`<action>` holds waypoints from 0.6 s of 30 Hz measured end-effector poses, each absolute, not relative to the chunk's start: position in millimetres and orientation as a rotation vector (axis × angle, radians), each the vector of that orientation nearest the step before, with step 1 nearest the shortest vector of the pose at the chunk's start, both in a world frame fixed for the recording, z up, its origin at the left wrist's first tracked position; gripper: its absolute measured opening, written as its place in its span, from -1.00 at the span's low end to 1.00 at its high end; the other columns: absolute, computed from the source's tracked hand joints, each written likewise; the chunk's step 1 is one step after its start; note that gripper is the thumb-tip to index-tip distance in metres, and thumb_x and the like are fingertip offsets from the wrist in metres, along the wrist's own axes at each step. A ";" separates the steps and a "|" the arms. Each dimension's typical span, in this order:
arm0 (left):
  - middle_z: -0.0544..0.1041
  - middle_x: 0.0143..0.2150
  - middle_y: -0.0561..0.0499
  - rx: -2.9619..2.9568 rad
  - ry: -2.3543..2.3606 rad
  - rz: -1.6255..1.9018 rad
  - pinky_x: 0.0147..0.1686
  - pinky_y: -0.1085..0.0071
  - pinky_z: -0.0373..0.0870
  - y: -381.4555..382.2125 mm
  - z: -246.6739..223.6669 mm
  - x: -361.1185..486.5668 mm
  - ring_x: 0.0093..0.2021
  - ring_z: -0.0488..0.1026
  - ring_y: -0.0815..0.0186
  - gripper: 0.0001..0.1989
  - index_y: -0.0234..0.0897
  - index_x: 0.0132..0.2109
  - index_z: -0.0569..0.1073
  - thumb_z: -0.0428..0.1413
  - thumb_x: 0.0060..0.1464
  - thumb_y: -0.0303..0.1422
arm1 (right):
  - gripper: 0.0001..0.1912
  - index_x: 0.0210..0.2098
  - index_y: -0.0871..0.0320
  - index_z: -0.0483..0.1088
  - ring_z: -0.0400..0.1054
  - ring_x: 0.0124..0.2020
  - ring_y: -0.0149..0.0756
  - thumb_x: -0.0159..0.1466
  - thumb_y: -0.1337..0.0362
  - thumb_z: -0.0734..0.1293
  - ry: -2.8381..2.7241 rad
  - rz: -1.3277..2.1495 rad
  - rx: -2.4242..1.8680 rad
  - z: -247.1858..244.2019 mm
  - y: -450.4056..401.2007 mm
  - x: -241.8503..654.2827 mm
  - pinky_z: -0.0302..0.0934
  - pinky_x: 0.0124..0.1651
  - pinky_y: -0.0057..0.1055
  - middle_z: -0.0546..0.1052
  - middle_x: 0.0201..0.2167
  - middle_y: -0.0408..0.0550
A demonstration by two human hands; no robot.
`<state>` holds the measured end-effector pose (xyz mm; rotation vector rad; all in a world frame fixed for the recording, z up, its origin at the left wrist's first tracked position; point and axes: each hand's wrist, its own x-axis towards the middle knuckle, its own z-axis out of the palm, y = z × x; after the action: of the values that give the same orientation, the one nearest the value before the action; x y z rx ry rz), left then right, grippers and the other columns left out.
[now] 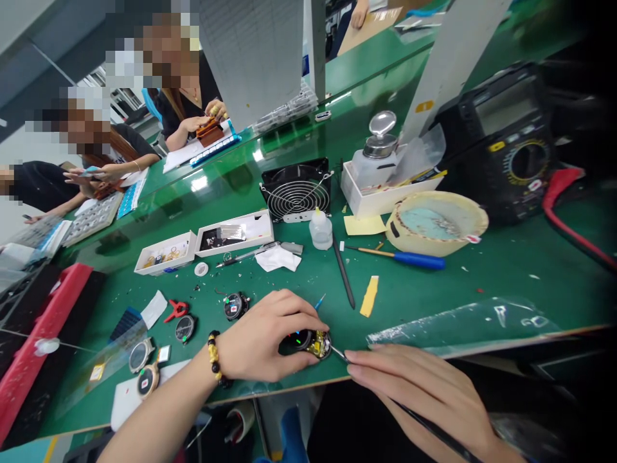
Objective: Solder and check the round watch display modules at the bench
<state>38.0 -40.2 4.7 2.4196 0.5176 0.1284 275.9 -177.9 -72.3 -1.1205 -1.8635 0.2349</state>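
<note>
Near the table's front edge, my left hand (270, 334) is closed around an opened smartwatch (318, 344). Its round dark display shows small coloured marks under my fingers, and gold and metallic inner parts face right. My right hand (414, 386) grips a slim black tool (434, 434) in its fingers; the thin metal tip meets or nearly meets the watch's right edge. Whether the tool has one prong or two I cannot tell. Behind my left hand lies a round watch module (235, 306). Another watch module (185, 328) sits farther left, near a red clamp (177, 310).
Beyond my hands stand a fan (296, 193), a dropper bottle (321, 229), a cream bowl (436, 222) and a multimeter (506, 141). A blue-handled screwdriver (417, 260) lies before the bowl. White parts trays (236, 233) are at left, watch cases (141, 355) nearer. Co-workers sit across the table.
</note>
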 end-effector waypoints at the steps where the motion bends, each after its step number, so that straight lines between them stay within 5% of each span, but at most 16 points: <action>1: 0.57 0.09 -0.10 2.417 0.516 0.127 0.13 0.18 0.38 -40.1 4.9 38.0 0.06 0.48 0.14 -0.65 -0.18 0.16 0.50 0.26 0.26 -0.27 | -0.63 0.05 -0.01 0.54 0.60 -0.07 -0.34 0.42 0.51 0.26 -1.870 0.210 -1.111 -73.5 -177.0 275.3 0.51 0.07 -0.42 0.68 -0.05 -0.18; 18: 0.58 0.10 -0.09 2.377 0.479 0.117 0.15 0.18 0.38 -37.8 6.2 39.3 0.06 0.49 0.17 -0.65 -0.15 0.18 0.51 0.25 0.29 -0.28 | -0.64 -0.02 0.10 0.56 0.61 -0.14 -0.36 0.35 0.58 0.29 -1.821 0.088 -1.017 -83.8 -172.9 266.6 0.51 -0.07 -0.44 0.69 -0.12 -0.12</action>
<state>39.3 -37.8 6.2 2.3771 0.4789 0.1170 266.6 -172.9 -83.8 -1.0174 -1.8213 0.0884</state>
